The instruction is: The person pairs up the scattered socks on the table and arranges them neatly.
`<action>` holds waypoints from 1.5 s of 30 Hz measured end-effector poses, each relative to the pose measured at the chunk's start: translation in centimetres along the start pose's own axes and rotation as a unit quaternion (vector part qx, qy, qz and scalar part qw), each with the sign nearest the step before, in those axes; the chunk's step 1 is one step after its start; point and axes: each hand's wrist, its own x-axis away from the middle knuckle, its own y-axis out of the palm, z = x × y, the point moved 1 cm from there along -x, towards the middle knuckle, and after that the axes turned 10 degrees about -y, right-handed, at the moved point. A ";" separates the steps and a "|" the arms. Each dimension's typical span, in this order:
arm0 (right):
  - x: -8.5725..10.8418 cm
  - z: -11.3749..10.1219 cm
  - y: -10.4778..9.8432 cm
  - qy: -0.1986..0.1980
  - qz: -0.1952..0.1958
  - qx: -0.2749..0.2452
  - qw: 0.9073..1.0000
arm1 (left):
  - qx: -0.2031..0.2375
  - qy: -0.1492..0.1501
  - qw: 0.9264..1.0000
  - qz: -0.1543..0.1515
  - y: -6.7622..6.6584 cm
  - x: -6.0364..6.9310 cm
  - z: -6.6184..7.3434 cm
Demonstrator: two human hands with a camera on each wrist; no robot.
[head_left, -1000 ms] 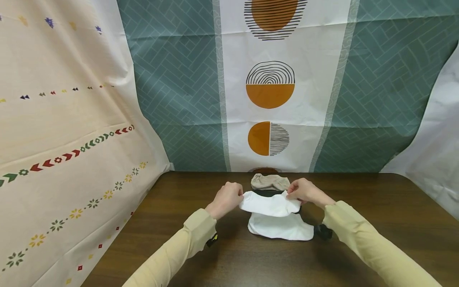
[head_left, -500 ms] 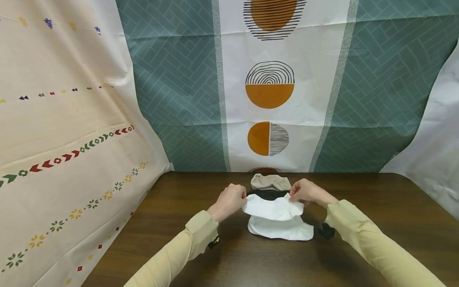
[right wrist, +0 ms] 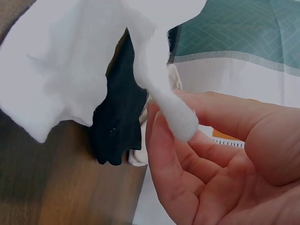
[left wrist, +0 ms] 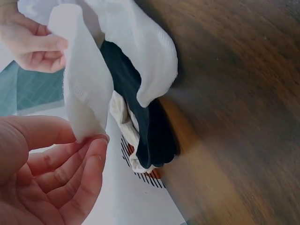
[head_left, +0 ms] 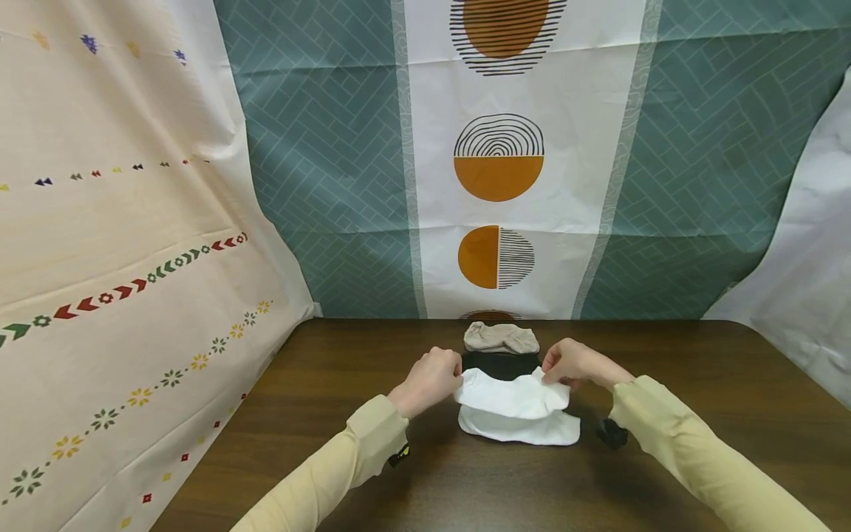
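Observation:
Between my two hands a white sock (head_left: pixel 508 395) is stretched sideways, raised above the table. My left hand (head_left: pixel 428 378) pinches its left end between thumb and fingers, as the left wrist view shows (left wrist: pixel 61 173). The other end is pinched by my right hand (head_left: pixel 577 363), with a bit of it poking past the fingertips in the right wrist view. A second white sock (head_left: pixel 518 430) lies flat on the table just below and in front, partly covered by the held one. Behind them lies a black sock (head_left: pixel 500 363), its front edge hidden.
A crumpled beige sock (head_left: pixel 500 338) lies at the back, against the black one. The dark wooden table (head_left: pixel 665 443) ends at a patterned cloth backdrop (head_left: pixel 346 185). A cream cloth (head_left: pixel 133 258) hangs along the left side.
Both hands have moved slightly right and nearer with the white sock, lowering it over the second white sock. More of the black sock shows behind it.

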 end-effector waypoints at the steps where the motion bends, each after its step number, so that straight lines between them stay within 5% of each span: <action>1: 0.0 0.1 0.1 0.001 -0.001 0.001 1.000 | -0.001 0.000 1.000 -0.002 0.0 0.0 0.0; 36: 1.4 1.5 1.4 -0.001 0.001 -0.001 1.000 | -0.020 0.013 1.000 -0.013 2.5 1.2 0.3; 45: 1.7 1.8 1.6 0.032 -0.022 -0.003 0.999 | -0.034 0.026 0.999 0.000 2.9 1.4 0.0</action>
